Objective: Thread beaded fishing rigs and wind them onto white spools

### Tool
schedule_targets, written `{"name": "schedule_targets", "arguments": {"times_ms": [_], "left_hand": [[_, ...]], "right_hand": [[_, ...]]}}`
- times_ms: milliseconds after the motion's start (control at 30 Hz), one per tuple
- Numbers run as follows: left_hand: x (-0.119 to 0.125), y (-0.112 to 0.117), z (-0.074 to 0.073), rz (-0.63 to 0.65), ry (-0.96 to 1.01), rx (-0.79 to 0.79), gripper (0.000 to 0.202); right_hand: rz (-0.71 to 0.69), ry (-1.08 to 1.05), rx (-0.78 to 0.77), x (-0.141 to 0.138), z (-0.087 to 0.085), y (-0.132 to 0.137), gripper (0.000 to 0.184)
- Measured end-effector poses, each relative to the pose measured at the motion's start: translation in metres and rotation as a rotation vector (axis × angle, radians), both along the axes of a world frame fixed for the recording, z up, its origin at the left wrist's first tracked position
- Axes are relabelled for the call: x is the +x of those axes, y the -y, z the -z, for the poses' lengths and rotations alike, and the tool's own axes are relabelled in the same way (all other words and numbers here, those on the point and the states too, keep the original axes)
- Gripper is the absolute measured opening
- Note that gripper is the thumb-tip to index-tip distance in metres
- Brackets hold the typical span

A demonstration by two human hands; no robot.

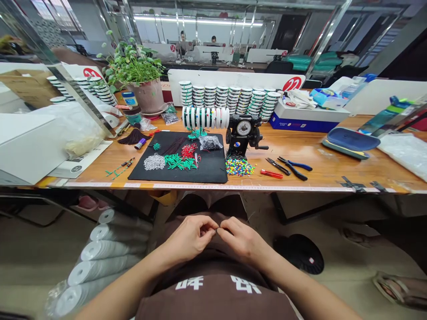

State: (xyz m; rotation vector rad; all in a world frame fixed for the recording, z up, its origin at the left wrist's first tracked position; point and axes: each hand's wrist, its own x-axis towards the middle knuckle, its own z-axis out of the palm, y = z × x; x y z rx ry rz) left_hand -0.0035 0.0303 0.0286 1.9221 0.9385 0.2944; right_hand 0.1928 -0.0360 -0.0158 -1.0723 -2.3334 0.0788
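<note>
1. A long wooden worktop (333, 171) runs across the room from left to right, with a measuring strip (233, 187) stuck along its front edge.
2. Dark metal legs (283, 211) brace it underneath.
3. White partition boards (233, 78) stand along its back edge; one bears a red label (292, 83) reading 22.
4. A leafy potted plant (133, 66) stands at the back left.
5. The floor (30, 262) is pale grey-beige and smooth; a black round disc (300, 254) lies on it to the right.
6. Shiny metal posts (328, 35) slant up on both sides.
7. Further benches (200, 52) with white dividers fill the far end, where two people sit.
8. A bright band of light (200, 20) runs along the far wall.
</note>
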Motion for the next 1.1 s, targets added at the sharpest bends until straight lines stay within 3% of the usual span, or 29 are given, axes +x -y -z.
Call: {"name": "schedule_targets", "arguments": {"times_ms": [67,133,267,433,533,633,767,867,1100], "left_hand": [[0.001,-0.006,0.0,0.029,-0.027,-0.109,0.014],[0.001,-0.013,0.002,0.07,0.017,-0.33,0.012],[0.0,-0.027,0.009,0.186,0.156,-0.714,0.036],[0.0,-0.032,0.023,0.215,0.202,-0.933,0.043],[0.001,-0.029,0.031,0.172,0.243,-1.093,0.042],[0.002,-0.025,0.036,0.105,0.307,-1.146,0.044],[0.002,-0.023,0.037,0.084,0.334,-1.145,0.046],[0.001,-0.024,0.036,0.079,0.337,-1.149,0.045],[0.0,-0.022,0.031,0.047,0.356,-1.14,0.04]], "right_hand": [[-0.027,0.058,0.067,0.002,0.0,0.0,0.028],[-0.051,0.091,0.126,0.004,-0.002,-0.001,0.026],[-0.11,0.089,0.189,0.008,-0.012,-0.003,0.022],[-0.188,0.072,0.139,0.012,-0.018,-0.004,0.026],[-0.129,-0.143,0.002,0.012,-0.013,-0.004,0.026],[-0.054,-0.391,-0.077,0.008,-0.006,-0.004,0.021],[-0.012,-0.532,-0.087,0.002,-0.004,-0.005,0.022],[-0.002,-0.542,-0.116,0.002,-0.006,-0.007,0.03],[-0.068,-0.5,-0.188,0.005,-0.011,-0.012,0.013]]}}
